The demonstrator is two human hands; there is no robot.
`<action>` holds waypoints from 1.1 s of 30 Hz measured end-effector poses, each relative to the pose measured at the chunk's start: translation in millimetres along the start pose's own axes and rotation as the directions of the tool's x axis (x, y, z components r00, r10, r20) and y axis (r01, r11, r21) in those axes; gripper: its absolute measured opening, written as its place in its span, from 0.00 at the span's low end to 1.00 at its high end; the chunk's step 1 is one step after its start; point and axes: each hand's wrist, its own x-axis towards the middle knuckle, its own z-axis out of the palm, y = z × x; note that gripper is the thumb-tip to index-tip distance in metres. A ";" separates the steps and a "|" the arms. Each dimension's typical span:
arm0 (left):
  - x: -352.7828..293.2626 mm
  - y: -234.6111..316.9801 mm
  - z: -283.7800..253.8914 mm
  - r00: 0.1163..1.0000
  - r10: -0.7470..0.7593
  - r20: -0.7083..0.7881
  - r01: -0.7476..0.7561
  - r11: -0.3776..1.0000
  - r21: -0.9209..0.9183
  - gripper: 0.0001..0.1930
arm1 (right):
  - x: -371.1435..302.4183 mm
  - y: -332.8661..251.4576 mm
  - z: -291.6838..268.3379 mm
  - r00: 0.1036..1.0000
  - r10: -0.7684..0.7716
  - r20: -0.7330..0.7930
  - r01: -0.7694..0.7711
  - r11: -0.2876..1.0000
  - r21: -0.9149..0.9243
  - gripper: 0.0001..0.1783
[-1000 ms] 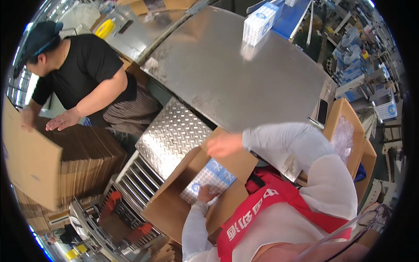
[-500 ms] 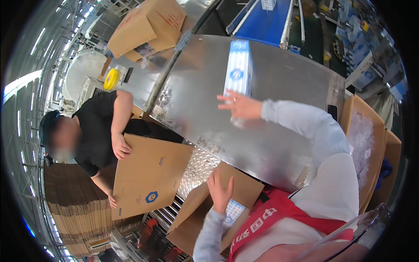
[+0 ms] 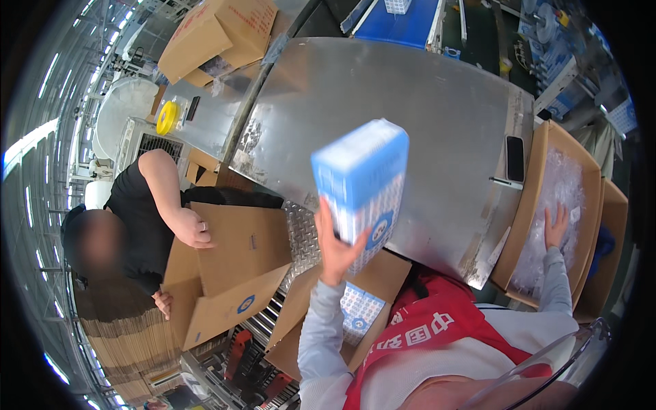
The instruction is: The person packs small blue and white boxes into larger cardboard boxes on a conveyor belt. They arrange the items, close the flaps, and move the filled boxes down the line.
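My left hand (image 3: 336, 247) grips a blue and white patterned pack (image 3: 369, 181), a rectangular block held up and tilted over the near side of the metal table. Right below it is an open cardboard carton (image 3: 294, 342), with a similar pack (image 3: 359, 314) lying inside. Off to the right, my right hand (image 3: 557, 225) reaches over a cardboard box (image 3: 509, 270) of crumpled clear plastic (image 3: 557, 184). Its fingers are spread, touching or just above the plastic; I cannot tell which.
A steel-topped table (image 3: 328, 89) fills the middle. A phone (image 3: 514, 158) lies at its right edge. At the left a co-worker (image 3: 147, 212) holds a partly opened carton (image 3: 239, 239) over rollers. A blue conveyor (image 3: 396, 26) carries another pack at the far side.
The pack has left the tabletop and is now in my left hand above the carton. My right hand has moved right to the plastic-filled box. The co-worker's flat carton has opened out.
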 end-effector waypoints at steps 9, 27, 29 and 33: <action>-243.0 12.5 -129.3 0.998 -0.044 0.051 0.030 0.967 0.254 0.56 | -116.7 40.5 15.0 0.806 0.120 0.580 -0.054 0.990 -0.130 0.36; -356.6 -205.6 -79.2 0.724 -0.570 0.388 0.299 0.766 0.569 0.69 | -53.0 45.4 -17.3 0.650 -0.215 0.729 -0.022 0.953 0.301 0.55; -356.8 -223.5 -64.6 0.623 -0.656 0.425 0.347 0.720 0.602 0.72 | -74.5 36.9 -1.8 0.735 -0.134 0.665 -0.116 0.941 0.317 0.50; -361.1 -239.2 -30.7 0.662 -0.663 0.349 0.323 0.673 0.665 0.75 | -102.7 1.4 -19.3 0.781 -0.170 0.601 0.110 0.985 0.135 0.38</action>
